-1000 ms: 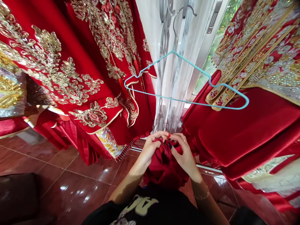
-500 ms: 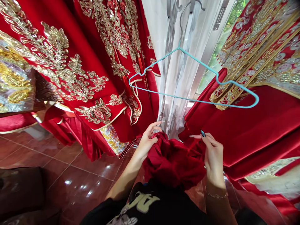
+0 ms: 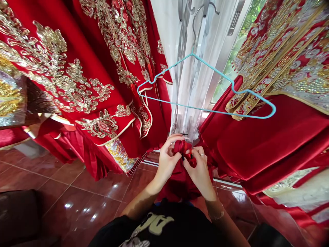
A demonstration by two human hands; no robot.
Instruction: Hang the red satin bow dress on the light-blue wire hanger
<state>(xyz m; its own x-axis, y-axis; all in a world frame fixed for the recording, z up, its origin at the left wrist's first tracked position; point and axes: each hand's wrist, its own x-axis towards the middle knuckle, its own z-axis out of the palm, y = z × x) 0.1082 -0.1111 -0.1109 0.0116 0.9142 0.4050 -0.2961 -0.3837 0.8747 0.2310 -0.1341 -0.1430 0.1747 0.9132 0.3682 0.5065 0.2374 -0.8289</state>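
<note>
My left hand (image 3: 168,161) and my right hand (image 3: 197,169) meet at chest height, both pinching the gathered top of a plain red cloth (image 3: 180,180) that hangs bunched below them. Fingers of both hands are closed on its folds. An empty light-blue wire hanger (image 3: 205,87) hangs just above and beyond my hands, in front of a white sheer curtain (image 3: 190,51).
Red garments with gold embroidery (image 3: 84,75) hang at the left. More red and gold fabric (image 3: 282,103) drapes at the right. A window frame stands behind the curtain. Glossy reddish-brown floor tiles (image 3: 84,202) lie below, with a dark object (image 3: 17,216) at the bottom left.
My hands had spread apart along the red cloth half a second ago. They have come back together, gathering the cloth into a tight bunch between them.
</note>
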